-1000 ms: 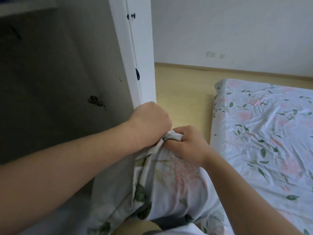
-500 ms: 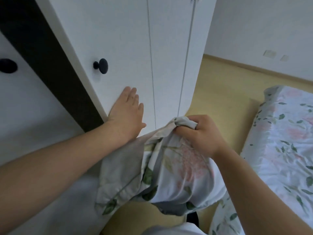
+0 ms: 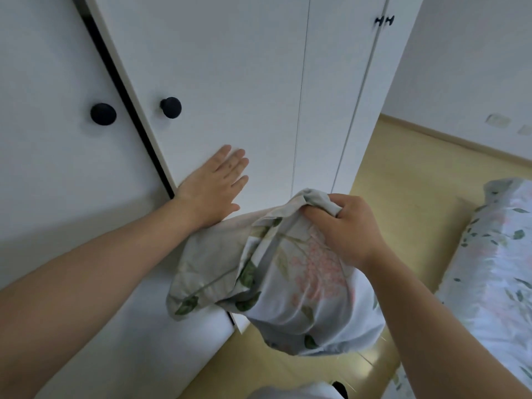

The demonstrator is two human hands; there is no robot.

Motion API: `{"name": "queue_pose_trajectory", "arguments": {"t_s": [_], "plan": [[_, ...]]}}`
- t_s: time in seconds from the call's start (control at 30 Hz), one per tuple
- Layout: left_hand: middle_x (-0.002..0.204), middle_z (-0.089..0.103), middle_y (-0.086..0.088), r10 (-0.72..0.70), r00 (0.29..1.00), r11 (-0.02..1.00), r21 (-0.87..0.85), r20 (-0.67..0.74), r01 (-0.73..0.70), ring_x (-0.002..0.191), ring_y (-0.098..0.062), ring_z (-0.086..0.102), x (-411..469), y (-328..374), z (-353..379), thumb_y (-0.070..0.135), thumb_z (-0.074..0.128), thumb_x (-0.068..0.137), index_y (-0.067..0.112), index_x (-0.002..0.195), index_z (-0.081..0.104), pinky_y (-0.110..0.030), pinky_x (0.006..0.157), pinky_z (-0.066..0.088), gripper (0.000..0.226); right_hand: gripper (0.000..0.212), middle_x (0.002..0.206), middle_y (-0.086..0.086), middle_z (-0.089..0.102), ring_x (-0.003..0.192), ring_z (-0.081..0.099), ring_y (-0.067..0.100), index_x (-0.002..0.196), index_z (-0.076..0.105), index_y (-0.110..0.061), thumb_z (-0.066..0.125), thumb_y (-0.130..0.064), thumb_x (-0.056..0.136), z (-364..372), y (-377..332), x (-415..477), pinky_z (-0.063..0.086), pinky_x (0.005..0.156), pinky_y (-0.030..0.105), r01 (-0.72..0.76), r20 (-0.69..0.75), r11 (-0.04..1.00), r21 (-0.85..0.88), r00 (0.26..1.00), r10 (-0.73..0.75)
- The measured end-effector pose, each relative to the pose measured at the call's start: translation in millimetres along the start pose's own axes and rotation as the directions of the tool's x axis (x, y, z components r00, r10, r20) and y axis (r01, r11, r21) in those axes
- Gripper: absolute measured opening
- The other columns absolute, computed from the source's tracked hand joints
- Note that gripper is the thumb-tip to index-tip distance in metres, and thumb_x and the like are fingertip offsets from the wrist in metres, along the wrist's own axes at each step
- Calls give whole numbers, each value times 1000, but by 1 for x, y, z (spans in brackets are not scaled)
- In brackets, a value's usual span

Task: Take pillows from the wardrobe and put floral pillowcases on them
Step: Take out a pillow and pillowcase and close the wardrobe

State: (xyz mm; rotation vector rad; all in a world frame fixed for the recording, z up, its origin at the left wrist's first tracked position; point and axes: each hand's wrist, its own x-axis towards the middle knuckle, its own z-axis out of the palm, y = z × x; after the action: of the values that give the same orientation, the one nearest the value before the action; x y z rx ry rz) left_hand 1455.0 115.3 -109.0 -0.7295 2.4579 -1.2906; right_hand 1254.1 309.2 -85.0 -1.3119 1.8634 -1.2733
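Observation:
A pillow in a floral pillowcase (image 3: 290,283) hangs in front of me, bunched at its top. My right hand (image 3: 345,226) is closed on that bunched top edge and holds the pillow up. My left hand (image 3: 214,185) lies flat, fingers together and stretched out, against the white wardrobe door (image 3: 230,82). That door stands almost closed, with a narrow dark gap (image 3: 126,99) left beside the neighbouring door.
Two black round knobs (image 3: 170,107) sit on either side of the gap, and small black handles (image 3: 384,21) higher up to the right. A bed with floral sheets (image 3: 495,269) lies at the right. Yellow wooden floor (image 3: 403,180) runs between wardrobe and bed.
My left hand let go of the pillowcase and went flat onto the wardrobe door, which swung from wide open to nearly closed. My right hand kept its grip on the pillow.

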Motion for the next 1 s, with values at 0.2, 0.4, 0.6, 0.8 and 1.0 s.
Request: {"name": "queue_pose_trajectory", "arguments": {"t_s": [0.2, 0.4, 0.6, 0.8, 1.0], "plan": [[168, 3, -16, 18, 1000, 1000, 9, -12, -18, 155, -37, -6, 0, -16, 23, 62, 23, 100, 13, 158, 21, -58, 121, -7, 76, 49, 51, -4, 33, 46, 30, 12, 60, 43, -8, 66, -39, 91, 8, -2, 4, 24, 45, 27, -29, -54, 999, -23, 998, 28], [168, -5, -14, 24, 997, 1000, 1, 67, -24, 153, -37, -14, 0, -19, 25, 62, 24, 99, 15, 159, 15, -58, 120, -10, 77, 49, 53, -3, 33, 48, 30, 14, 58, 41, -11, 64, -39, 92, 12, 3, 2, 23, 47, 28, -46, -92, 999, 6, 995, 47], [159, 40, -2, 26, 977, 637, -757, 212, 148, 152, -27, 21, 8, 16, 5, 43, 28, 106, 25, 151, 39, -41, 123, 10, 50, 52, 54, -2, 36, 48, 32, 12, 63, 44, -1, 63, -40, 92, 2, 16, 0, 26, 45, 27, -93, -162, 996, 0, 982, 91], [122, 59, 14, 366, 925, 128, -990, 106, 63, 110, -16, 57, 45, 55, -28, 95, 46, 64, 38, 133, 47, -34, 91, 45, 90, 42, 52, -7, 44, 41, 37, 5, 66, 54, -8, 58, -36, 96, -33, 55, 1, 26, 39, 17, -220, -334, 975, -14, 921, 203], [115, 59, 5, 412, 897, 487, -871, 161, -67, 107, -23, 59, 110, 127, -57, 69, 77, 56, 32, 127, 41, -43, 87, 51, 87, 30, 61, -4, 55, 53, 46, 9, 82, 65, -11, 54, -34, 97, -75, 108, -7, 36, 51, 28, -320, -385, 943, 89, 863, 329]]}}
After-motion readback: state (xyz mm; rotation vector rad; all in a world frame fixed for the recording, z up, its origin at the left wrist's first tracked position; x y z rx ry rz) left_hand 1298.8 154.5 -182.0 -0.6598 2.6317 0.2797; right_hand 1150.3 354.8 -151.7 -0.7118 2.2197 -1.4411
